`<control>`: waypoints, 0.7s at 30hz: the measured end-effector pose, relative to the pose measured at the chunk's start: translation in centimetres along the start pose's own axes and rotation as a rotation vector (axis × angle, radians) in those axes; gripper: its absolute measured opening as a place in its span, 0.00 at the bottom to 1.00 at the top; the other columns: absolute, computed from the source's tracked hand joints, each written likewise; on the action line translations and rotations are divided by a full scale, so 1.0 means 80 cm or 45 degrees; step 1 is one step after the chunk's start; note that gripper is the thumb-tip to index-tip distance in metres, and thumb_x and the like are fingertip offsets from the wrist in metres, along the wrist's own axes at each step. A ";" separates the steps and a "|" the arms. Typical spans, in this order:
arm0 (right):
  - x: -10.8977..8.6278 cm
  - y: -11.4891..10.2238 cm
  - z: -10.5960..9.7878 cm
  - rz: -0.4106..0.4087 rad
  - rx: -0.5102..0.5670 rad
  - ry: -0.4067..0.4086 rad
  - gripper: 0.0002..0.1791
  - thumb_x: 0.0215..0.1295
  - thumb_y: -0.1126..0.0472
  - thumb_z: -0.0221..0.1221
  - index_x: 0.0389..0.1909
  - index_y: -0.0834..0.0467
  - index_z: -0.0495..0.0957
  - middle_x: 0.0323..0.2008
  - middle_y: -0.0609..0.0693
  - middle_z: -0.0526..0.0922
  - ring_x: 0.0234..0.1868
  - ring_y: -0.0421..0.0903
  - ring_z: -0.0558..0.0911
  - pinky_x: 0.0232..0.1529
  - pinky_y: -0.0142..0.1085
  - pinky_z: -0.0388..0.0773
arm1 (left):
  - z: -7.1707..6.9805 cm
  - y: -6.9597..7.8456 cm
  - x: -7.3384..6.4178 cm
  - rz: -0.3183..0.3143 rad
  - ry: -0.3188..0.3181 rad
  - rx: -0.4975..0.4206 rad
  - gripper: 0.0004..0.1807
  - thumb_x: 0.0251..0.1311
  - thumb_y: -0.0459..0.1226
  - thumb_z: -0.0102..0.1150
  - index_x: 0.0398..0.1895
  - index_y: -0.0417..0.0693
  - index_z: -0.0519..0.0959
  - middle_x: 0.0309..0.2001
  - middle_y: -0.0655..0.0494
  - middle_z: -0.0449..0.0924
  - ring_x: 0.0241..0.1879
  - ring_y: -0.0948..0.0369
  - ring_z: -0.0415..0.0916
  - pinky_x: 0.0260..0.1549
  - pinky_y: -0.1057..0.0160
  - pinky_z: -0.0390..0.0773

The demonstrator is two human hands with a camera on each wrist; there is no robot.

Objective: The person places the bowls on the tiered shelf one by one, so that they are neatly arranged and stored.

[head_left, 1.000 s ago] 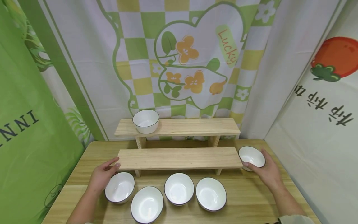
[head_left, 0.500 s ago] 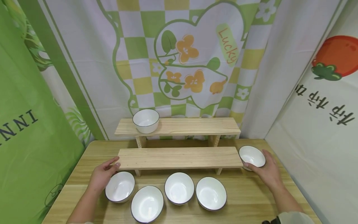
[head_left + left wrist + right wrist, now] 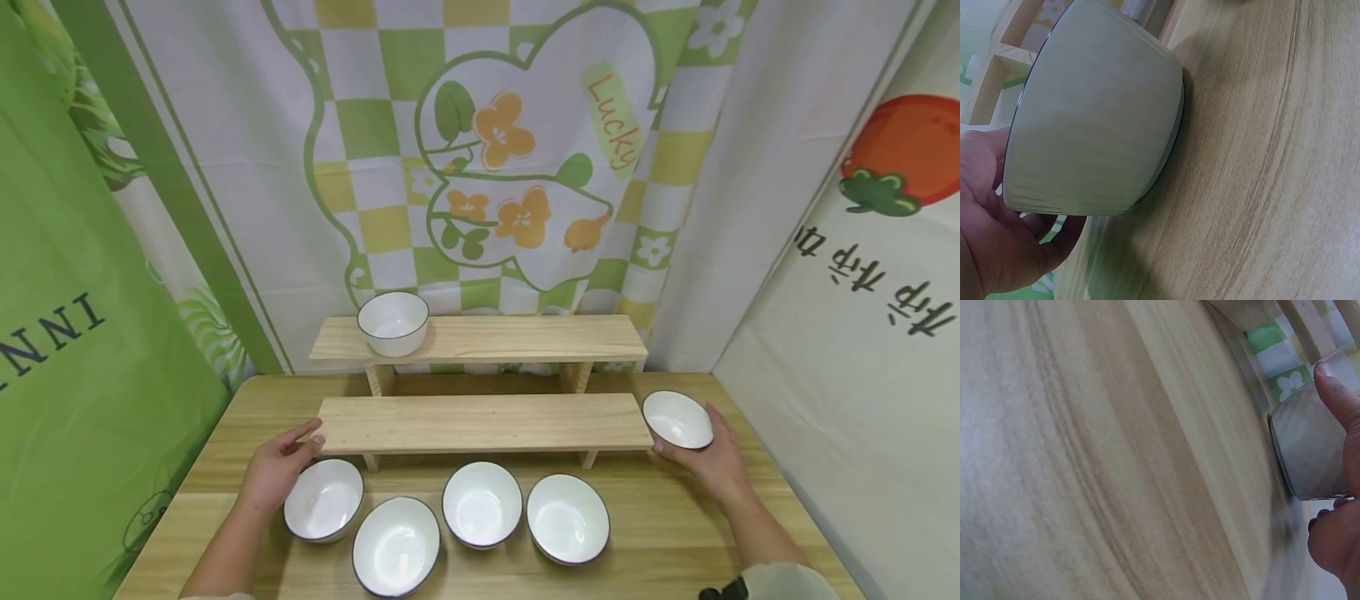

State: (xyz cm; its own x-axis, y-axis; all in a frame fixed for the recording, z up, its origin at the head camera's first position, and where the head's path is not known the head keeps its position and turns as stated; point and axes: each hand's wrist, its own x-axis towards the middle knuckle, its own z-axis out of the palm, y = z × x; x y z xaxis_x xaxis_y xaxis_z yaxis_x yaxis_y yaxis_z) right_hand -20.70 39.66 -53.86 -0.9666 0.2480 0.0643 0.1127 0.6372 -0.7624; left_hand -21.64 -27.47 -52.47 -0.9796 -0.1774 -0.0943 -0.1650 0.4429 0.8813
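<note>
One white bowl (image 3: 677,418) is held in the right hand (image 3: 718,465), thumb toward its front and fingers around its right side, just beside the right end of the lower shelf (image 3: 480,423) and near the table's far right corner. At that shelf's left end the left hand (image 3: 273,471) is placed, fingers loosely bent, with thumb and forefinger reaching its edge; how firmly it is touched cannot be told.

Five more bowls are counted, six in all. Four are set upright on the table (image 3: 652,533) in front of the shelf: a leftmost bowl (image 3: 324,500) just beside the left hand, a second bowl (image 3: 397,547) set nearest the wearer, a third bowl (image 3: 482,505) and a fourth bowl (image 3: 568,518), only narrow gaps being left between neighbours. An upper bowl (image 3: 393,325) is carried near the left end of the upper shelf (image 3: 517,337); two shelves are counted.

Broad bare wood is shown between the fourth bowl and the right forearm, and a strip of it along the table's left edge. The table's near edge is cut off. In the left wrist view some fingers are hidden by a bowl; in the right wrist view the held bowl is cut off, and whether its base is touching the table is hard to make out.
</note>
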 end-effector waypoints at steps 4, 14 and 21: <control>0.001 0.004 0.002 0.023 0.011 -0.011 0.74 0.53 0.46 0.79 0.82 0.65 0.33 0.78 0.76 0.44 0.75 0.78 0.50 0.69 0.72 0.52 | 0.000 0.001 -0.001 -0.001 0.002 0.004 0.33 0.70 0.54 0.64 0.71 0.46 0.76 0.47 0.47 0.89 0.47 0.56 0.86 0.41 0.72 0.79; 0.004 0.009 0.006 0.073 0.002 -0.025 0.76 0.53 0.44 0.78 0.82 0.64 0.29 0.77 0.77 0.45 0.75 0.78 0.51 0.71 0.70 0.52 | 0.000 0.003 -0.003 -0.002 0.007 0.010 0.32 0.70 0.54 0.64 0.71 0.47 0.76 0.48 0.46 0.88 0.48 0.55 0.85 0.41 0.72 0.79; 0.004 0.009 0.007 0.077 -0.003 -0.005 0.76 0.53 0.42 0.78 0.82 0.63 0.30 0.78 0.76 0.46 0.76 0.76 0.51 0.71 0.69 0.52 | 0.001 0.004 -0.002 0.006 0.013 0.009 0.31 0.71 0.53 0.64 0.71 0.47 0.77 0.47 0.47 0.88 0.47 0.59 0.85 0.41 0.72 0.79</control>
State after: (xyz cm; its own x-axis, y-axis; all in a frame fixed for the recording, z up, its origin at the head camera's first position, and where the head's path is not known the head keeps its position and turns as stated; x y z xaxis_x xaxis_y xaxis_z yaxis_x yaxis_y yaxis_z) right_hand -21.06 39.79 -54.79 -0.9589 0.2832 0.0154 0.1716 0.6225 -0.7635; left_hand -21.53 -27.24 -52.23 -0.9792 -0.1842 -0.0852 -0.1611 0.4501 0.8783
